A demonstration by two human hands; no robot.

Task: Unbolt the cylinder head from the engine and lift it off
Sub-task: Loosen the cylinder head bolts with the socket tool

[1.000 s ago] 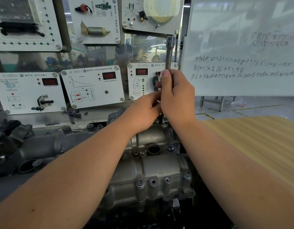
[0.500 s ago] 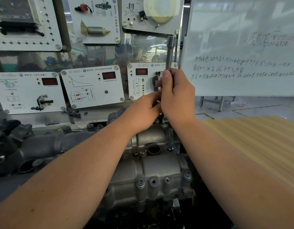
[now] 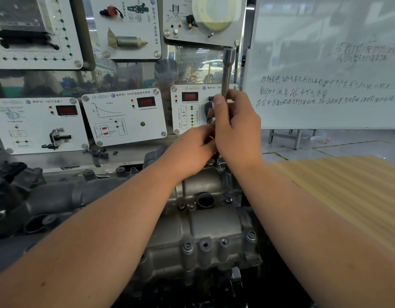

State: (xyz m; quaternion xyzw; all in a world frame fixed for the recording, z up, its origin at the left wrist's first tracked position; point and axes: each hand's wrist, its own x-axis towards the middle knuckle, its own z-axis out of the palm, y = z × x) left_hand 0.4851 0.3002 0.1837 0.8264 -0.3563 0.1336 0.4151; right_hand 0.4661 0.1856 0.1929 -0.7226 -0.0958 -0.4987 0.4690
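Grey metal cylinder head (image 3: 198,230) in the lower middle of the frame, bumpy and dull, with a round hole on top and bolts (image 3: 187,246) along the near edge. Dirty engine (image 3: 43,205) parts to its left. Far end hidden behind both hands. Long shiny metal tool (image 3: 227,72) standing straight up above the middle, lower end covered by fingers, tip too dark to make out. Right hand (image 3: 236,130) wrapped tight around the tool, thumb up along it. Left hand (image 3: 192,150) curled just beside it, touching it, fingers hidden, so no telling what sits inside. Both forearms reaching in from the bottom corners. Whiteboard (image 3: 325,63) at upper right, writing blurry.
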